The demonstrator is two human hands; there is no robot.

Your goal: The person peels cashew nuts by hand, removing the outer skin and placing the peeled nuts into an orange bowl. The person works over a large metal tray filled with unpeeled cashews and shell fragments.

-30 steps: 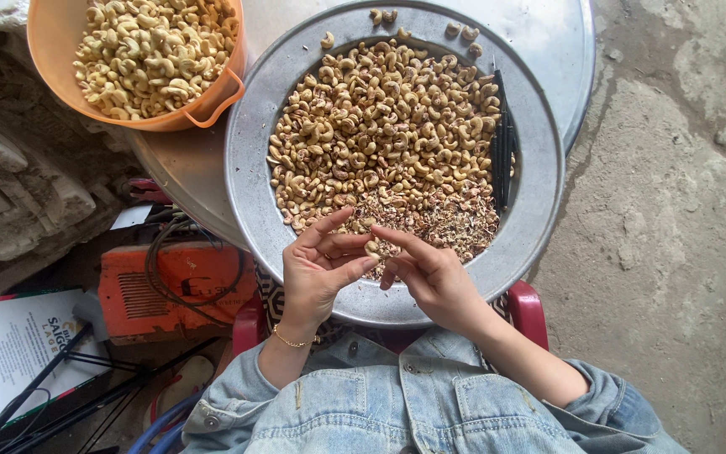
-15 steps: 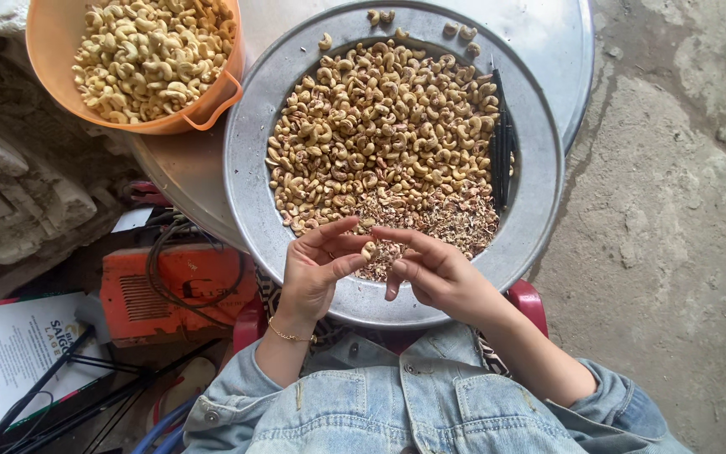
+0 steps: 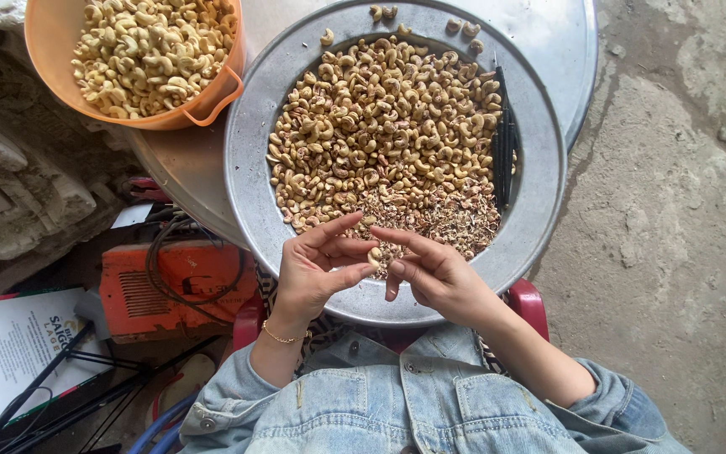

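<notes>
A wide round metal tray (image 3: 531, 252) lay across the person's lap, resting partly on a second metal disc (image 3: 548, 50) beyond it, and held a broad heap of unpeeled cashew kernels (image 3: 380, 126) with a drift of papery skins and broken bits (image 3: 447, 223) at the near edge. At the upper left stood an orange plastic tub (image 3: 52, 59) full of paler, cleaned cashews (image 3: 149, 50). A dark slim tool (image 3: 503, 143), possibly a brush or comb, lay along the right side of the heap. Over the tray's near rim the left hand (image 3: 313, 273) and the right hand (image 3: 439, 273) met, fingertips drawn together, pinching a single cashew (image 3: 374, 256) between them; whether the right fingers were gripping it or only scraping its skin could not be made out.

The nut sat just above the tray's rim, so a slip of the pinch could drop it onto the denim jacket (image 3: 397, 403) or the floor. The tray also looked loosely balanced, and a shifted knee might tip kernels toward the cluttered orange machine (image 3: 170, 286) on the left.
</notes>
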